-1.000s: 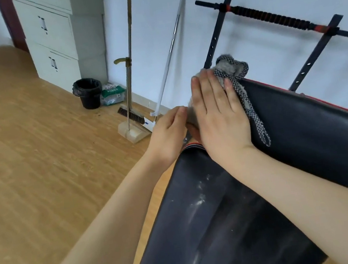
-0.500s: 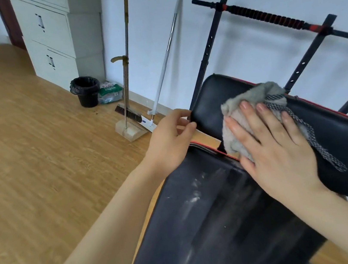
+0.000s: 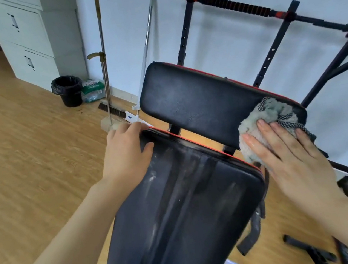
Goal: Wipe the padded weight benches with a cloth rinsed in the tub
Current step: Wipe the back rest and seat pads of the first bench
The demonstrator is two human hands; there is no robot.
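**Flat-hand wipe at the end of the upper pad: slip risks and materials**

The right hand (image 3: 289,155) lies with fingers straight and spread, pressing the cloth (image 3: 263,116) against the right end of the upper pad (image 3: 197,96); nothing is pinched. The left hand (image 3: 126,152) curls over the near-left corner of the lower pad (image 3: 180,210), thumb on top, steadying this two-part padded surface.

Risks, as judged: the cloth sits at the very end of the pad with its checked edge hanging past it, so a stroke further right could push it off to the floor. A flat palm on slick, damp covering may slide over the cloth. A downward stroke could snag it in the gap between the pads, where the metal brackets (image 3: 175,129) show.

Both pads are smooth, black and leather-like, round-cornered with red piping. The upper one shows fine creases; the lower carries pale dusty streaks, apparently not yet wiped. The cloth is grey, fluffy and bunched. The tub is out of view.
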